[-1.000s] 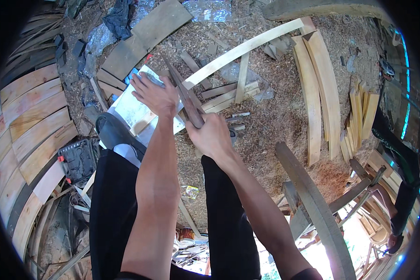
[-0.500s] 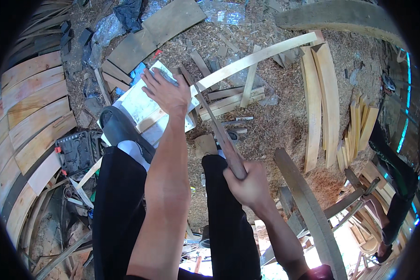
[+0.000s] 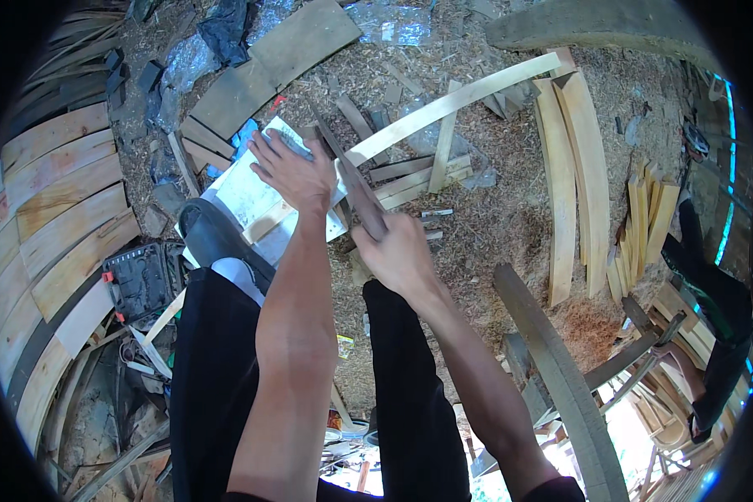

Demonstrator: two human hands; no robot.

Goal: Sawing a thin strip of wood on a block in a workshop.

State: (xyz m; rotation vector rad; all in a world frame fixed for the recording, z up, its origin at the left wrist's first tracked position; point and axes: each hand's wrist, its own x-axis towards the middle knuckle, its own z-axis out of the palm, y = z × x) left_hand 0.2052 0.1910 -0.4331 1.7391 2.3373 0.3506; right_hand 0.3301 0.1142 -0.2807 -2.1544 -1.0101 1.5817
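My left hand [image 3: 294, 171] lies with its fingers spread on a white board-like block [image 3: 244, 191], pressing near the end of a long curved pale wood strip [image 3: 460, 99]. In my right hand [image 3: 400, 258] is the brown handle of a hand saw [image 3: 360, 192]. Its narrow dark blade crosses the strip just right of my left hand and points away from me. Whether the blade has cut into the wood is too small to tell. A dark clog [image 3: 217, 233] on my left foot rests against the block.
Curved boards [image 3: 584, 167] lie at the right, beside a bundle of short slats [image 3: 648, 226]. Stacked planks [image 3: 67, 209] fill the left, near an opened tool case [image 3: 138, 280]. A thick curved beam [image 3: 560, 376] rises beside my right forearm. Another person's leg [image 3: 711, 293] is at the far right.
My right hand has moved forward and slightly left, carrying the saw farther across the strip. My left hand stays on the block. The other person's hand and leg at far right have shifted slightly.
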